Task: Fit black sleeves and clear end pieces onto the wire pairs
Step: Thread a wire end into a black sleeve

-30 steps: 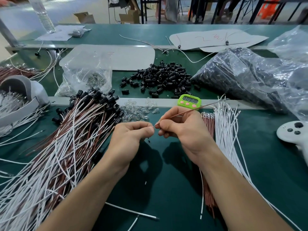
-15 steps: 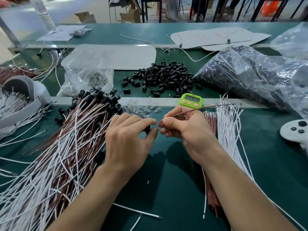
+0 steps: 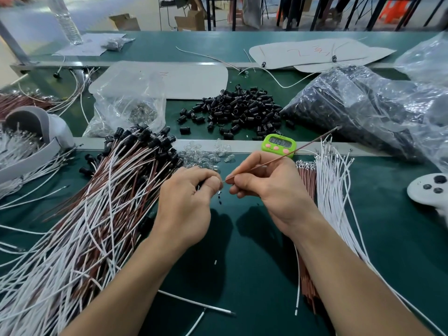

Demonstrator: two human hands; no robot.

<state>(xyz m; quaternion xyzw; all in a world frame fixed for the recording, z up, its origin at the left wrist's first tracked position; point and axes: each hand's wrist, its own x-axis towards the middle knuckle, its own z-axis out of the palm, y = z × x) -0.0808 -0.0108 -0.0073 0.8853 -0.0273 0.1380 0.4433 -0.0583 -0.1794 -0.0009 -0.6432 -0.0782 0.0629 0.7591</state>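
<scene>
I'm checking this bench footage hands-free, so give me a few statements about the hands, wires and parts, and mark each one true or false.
1. The right grip pinches a brown wire. True.
2. The left grip lies flat and open. False: its fingers curl round a small dark piece at the wire's tip.
3. The green timer sits left of the finished wire bundle. False: it sits to the right of it, beyond the right grip.
4. The loose black sleeves lie piled beyond the timer. True.
5. The white wires on the right carry black sleeves. False: no sleeves show on their ends.
</scene>
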